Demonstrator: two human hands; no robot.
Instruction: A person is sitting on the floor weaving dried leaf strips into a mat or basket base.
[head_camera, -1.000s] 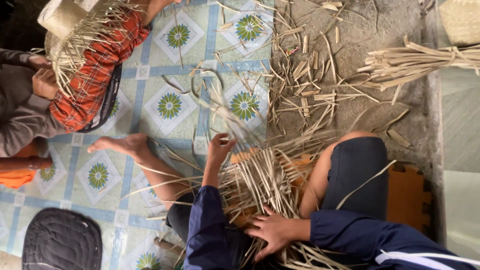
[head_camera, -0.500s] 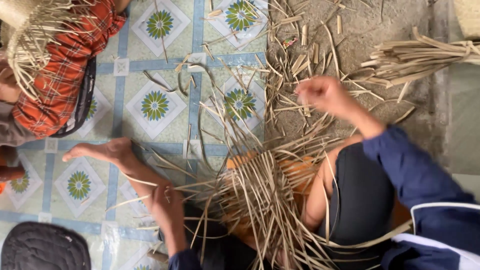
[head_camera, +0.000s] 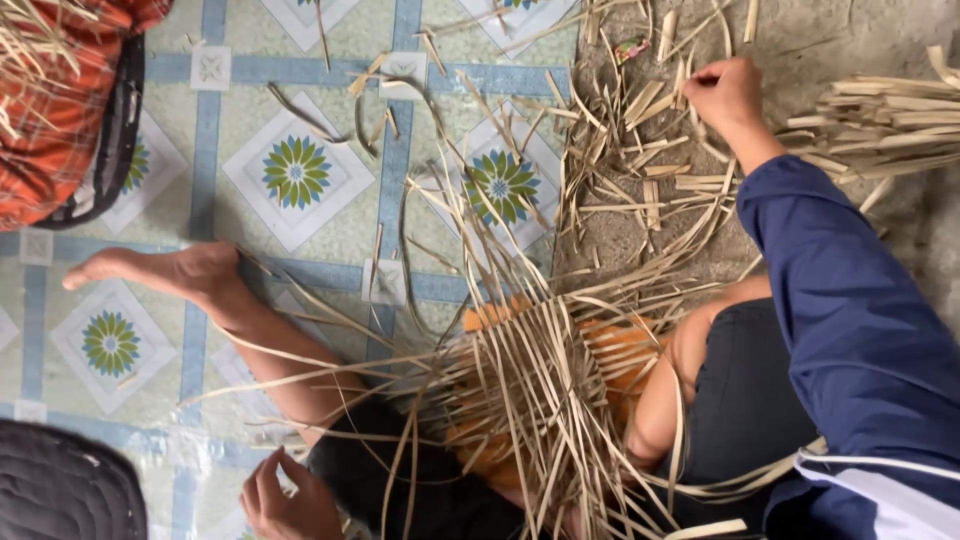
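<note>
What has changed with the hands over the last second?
The right hand left the half-woven mat in the lap and reached out to the loose strips on the concrete; its grip is unclear. The left hand dropped low beside the leg, open. The mat and bare foot stayed put.

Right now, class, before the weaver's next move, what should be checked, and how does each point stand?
1. Right hand at the loose strips: ok.
2. Its grip on a strip: cannot tell.
3. Left hand free, fingers spread: ok.
4. Woven mat resting on the lap: ok.
5. Mat's strands tidy: not ok, they splay out.
6. Bundle close beside the right hand: ok.
</note>
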